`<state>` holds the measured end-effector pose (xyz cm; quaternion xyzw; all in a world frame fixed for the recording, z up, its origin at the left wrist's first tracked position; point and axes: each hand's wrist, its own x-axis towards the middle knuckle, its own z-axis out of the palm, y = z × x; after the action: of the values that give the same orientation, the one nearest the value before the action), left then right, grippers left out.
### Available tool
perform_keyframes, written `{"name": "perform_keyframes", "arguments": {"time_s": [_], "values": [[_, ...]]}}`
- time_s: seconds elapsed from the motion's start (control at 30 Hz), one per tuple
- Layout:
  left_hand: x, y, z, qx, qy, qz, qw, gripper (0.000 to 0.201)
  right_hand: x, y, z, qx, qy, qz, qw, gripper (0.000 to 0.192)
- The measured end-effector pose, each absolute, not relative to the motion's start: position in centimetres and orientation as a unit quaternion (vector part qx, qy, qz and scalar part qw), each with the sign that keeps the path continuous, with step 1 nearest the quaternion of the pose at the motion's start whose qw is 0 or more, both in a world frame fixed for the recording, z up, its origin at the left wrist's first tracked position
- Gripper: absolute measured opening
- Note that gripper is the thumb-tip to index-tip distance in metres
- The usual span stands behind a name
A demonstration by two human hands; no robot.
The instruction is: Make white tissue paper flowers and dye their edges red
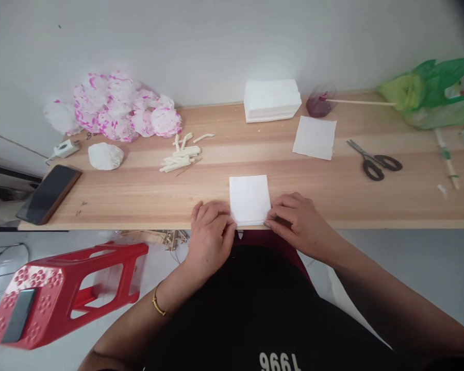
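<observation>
A square white paper napkin [249, 199] lies flat at the front edge of the wooden table, its near edge showing a narrow fold. My left hand [212, 229] pinches the near left corner between thumb and fingers. At the near right corner, my right hand [294, 219] grips the paper the same way. Farther back and to the right lies a single flat napkin [315, 137]. Behind it stands a thick stack of white napkins [271, 100] against the wall.
Pink-tipped paper flowers [116, 108], a white paper bundle [105, 156], pale short strips [181, 157] and a phone [50, 193] sit leftward. Scissors [373, 158], a cup of purple liquid [319, 103] and a green bag [429, 95] are rightward. A red stool [73, 288] stands below.
</observation>
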<state>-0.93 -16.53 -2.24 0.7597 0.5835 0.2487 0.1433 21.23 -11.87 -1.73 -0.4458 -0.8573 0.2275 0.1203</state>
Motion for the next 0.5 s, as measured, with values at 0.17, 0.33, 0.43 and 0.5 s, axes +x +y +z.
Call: {"name": "perform_keyframes", "arguments": {"time_s": [0.17, 0.33, 0.43, 0.5], "values": [[-1.0, -16.0, -1.9, 0.757, 0.588, 0.245, 0.145, 0.011, 21.0, -12.0, -1.7, -0.467, -0.841, 0.238, 0.130, 0.015], [-1.1, -15.4, -1.4, 0.774, 0.579, 0.213, 0.145, 0.011, 21.1, -11.9, -2.0, -0.455, -0.846, 0.236, 0.145, 0.015], [-1.1, -15.1, -1.3, 0.776, 0.577, 0.212, 0.140, 0.011, 21.1, -11.7, -2.0, -0.452, -0.848, 0.234, 0.150, 0.015], [-1.0, -15.0, -1.3, 0.774, 0.580, 0.216, 0.137, 0.012, 21.1, -11.5, -1.9, -0.454, -0.847, 0.235, 0.145, 0.016]]}}
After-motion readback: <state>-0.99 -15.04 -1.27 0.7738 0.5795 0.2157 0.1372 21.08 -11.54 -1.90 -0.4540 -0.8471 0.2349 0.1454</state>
